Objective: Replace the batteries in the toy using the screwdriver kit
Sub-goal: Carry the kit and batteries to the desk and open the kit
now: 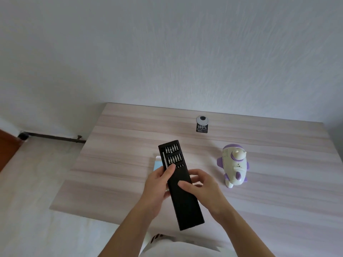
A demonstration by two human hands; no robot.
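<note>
While the left hand (157, 184) grips the tray edge and the right hand (201, 190) clasps the black sleeve, the screwdriver kit (179, 182) is held above the table (120, 154), half open, well apart from the toy (233, 165).

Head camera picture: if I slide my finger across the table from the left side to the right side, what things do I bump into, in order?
left hand → screwdriver kit → right hand → toy. The blue and white thing behind the kit is left out because it is mostly hidden.

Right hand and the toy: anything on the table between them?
Nothing: in the head view only bare table separates the right hand from the toy.
</note>
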